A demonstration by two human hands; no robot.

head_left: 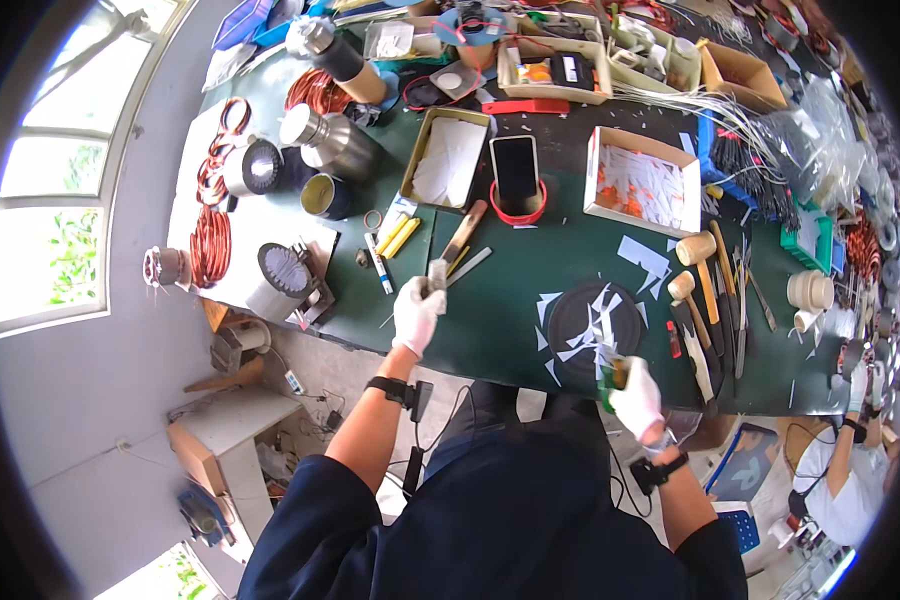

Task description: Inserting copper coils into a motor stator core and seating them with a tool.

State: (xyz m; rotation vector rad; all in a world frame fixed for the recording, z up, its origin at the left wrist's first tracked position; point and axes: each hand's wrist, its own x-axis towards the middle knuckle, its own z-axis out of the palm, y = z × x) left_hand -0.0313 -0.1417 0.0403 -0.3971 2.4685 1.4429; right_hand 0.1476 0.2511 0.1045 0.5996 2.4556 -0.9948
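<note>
My left hand [417, 312], in a white glove, is closed around a small grey metal tool [437, 274] held over the dark green table [490, 330], just below a wooden-handled brush [464, 232] and a flat metal strip [468, 267]. At the table's near edge my right hand [637, 400], also gloved, grips a small green and yellow object [613, 377]. It sits just below a round black disc [596, 320] that is covered with white paper slivers.
A phone [514, 166] stands in a red ring beside a metal tray [444, 157]. A cardboard box of paper scraps [640, 182], wooden mallets [697, 250], motor stators [288, 270] and copper wire coils [210, 245] crowd the table. Another person [850, 470] works at the lower right.
</note>
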